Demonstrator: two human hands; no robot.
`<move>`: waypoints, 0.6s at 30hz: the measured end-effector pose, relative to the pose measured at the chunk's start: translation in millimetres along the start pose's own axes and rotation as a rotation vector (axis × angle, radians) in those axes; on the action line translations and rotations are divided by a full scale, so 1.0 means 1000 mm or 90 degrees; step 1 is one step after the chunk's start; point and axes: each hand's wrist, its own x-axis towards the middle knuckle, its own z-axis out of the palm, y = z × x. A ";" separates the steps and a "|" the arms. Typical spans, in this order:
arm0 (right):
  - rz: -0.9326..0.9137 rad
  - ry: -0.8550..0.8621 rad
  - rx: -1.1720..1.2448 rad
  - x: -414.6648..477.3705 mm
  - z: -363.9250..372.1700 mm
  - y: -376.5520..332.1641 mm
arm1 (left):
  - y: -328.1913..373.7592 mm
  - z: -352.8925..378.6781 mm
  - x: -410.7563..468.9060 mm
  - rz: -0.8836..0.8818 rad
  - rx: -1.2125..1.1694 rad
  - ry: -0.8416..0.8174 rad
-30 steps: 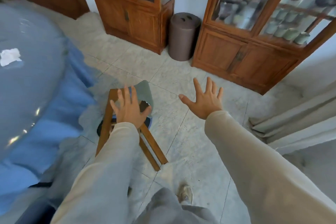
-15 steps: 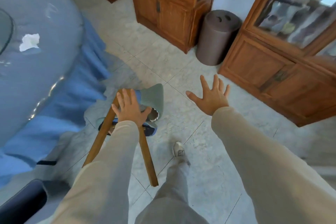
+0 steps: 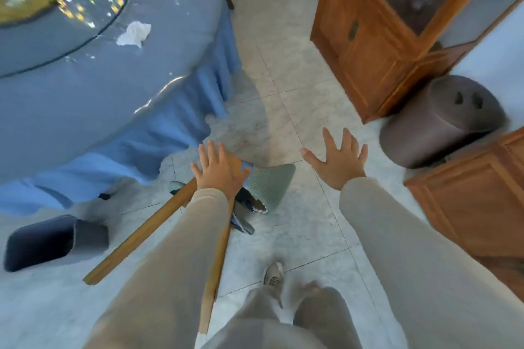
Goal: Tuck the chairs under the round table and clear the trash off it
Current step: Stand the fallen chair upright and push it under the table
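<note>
Sitting lower left on the tiled floor: dark open bin (image 3: 54,241), near the cloth hem.
Filling upper left: round bench (image 3: 85,110) under a blue cloth draping down to the floor, carrying a glass turntable (image 3: 65,17).
Lying on the bench top just beside the turntable rim, near the bench edge: crumpled white tissue (image 3: 133,34). Not touching either grip.
Standing just outside the cloth skirt, not tucked under: wooden chair (image 3: 141,235), two frame rails running down and left from the top rail.
Pressing flat on the chair's top rail: left grip (image 3: 218,170), wide, fingers straight and spread, not curling round the wood.
Showing just right of that grip, on the chair: grey-green woven cushion (image 3: 270,187), one torn edge hanging low.
Hovering over bare floor right of the cushion: right grip (image 3: 338,163), wide, fingers splayed, holding nothing, touching nothing.
Standing below, between the sleeves: one shoe (image 3: 273,275) on the tiles.
Lining the right side: wooden glass-front cabinets (image 3: 368,59), with a dark round stool (image 3: 439,127) sitting in the gap between them.
</note>
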 end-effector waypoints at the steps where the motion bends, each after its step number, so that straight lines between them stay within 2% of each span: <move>1: -0.025 -0.019 -0.007 0.016 0.004 -0.007 | -0.001 0.002 0.006 -0.028 -0.014 -0.006; 8: -0.215 -0.141 0.000 0.106 0.052 -0.053 | -0.010 0.036 0.036 -0.222 -0.106 0.010; 13: -0.334 -0.225 -0.014 0.170 0.110 -0.055 | -0.002 0.083 0.062 -0.387 -0.237 -0.017; 18: -0.371 -0.312 -0.042 0.236 0.180 -0.040 | 0.013 0.156 0.103 -0.431 -0.290 -0.076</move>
